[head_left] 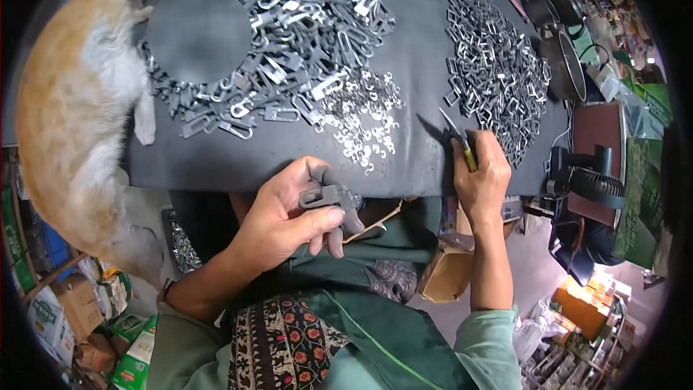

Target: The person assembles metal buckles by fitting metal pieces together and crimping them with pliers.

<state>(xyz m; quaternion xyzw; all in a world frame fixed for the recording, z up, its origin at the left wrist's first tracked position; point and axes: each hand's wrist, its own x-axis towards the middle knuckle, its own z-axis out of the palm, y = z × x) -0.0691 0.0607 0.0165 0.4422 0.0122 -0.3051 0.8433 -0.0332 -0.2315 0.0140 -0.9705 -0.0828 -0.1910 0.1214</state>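
My left hand (289, 213) is closed around a dark metal piece with a long slot (323, 196), pinched between thumb and fingers just off the table's near edge. My right hand (482, 173) grips a slim pointed tool with a yellow and dark handle (469, 157). Its thin tip points up and left over the table; I cannot tell its exact kind. Ahead of my left hand lies a scatter of small shiny hook-shaped metal bits (364, 146). Beyond them spreads a large heap of slotted metal clips (289, 50). A pile of small rectangular metal links (498, 65) lies past my right hand.
An orange and white cat (79, 115) lies along the table's left side. A smooth grey disc shape (201, 34) covers part of the clip heap. On the right are dark pans (563, 65) and a small black fan (596, 182). The dark table (426, 166) ends before my lap.
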